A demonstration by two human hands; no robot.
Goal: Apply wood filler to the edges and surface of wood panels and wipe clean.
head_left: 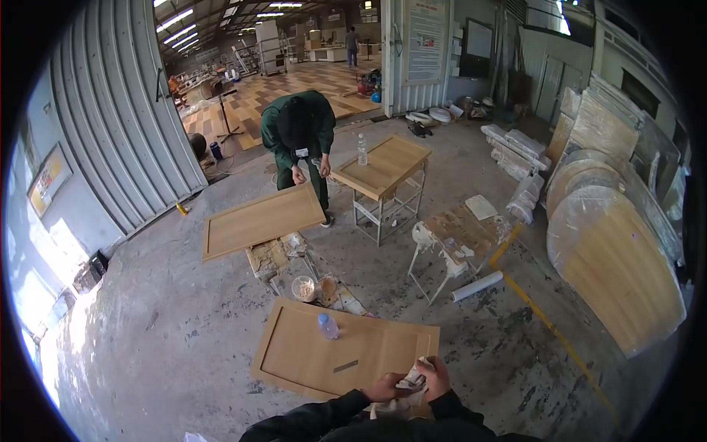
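Observation:
A wooden cabinet door panel (294, 355) with a raised frame lies flat in front of me. Over its near right corner, both hands are closed on a crumpled whitish rag (414, 377). My left hand (386, 387) grips the rag's left side, its fingers partly hidden. On the other side, my right hand (437, 377) pinches the upper end. A clear plastic bottle (329, 328) with a blue cap stands on the panel, left of its middle. Nearer to me, a thin flat metal strip (345, 366) rests on the wood.
Beyond my panel are a tub of pale stuff (303, 289) and another door panel (261, 219), over which a person in green (298, 121) bends. Farther right stand a panel on a metal stand (383, 166), a stained worktable (460, 228), a white roll (476, 286) and wrapped round boards (611, 258).

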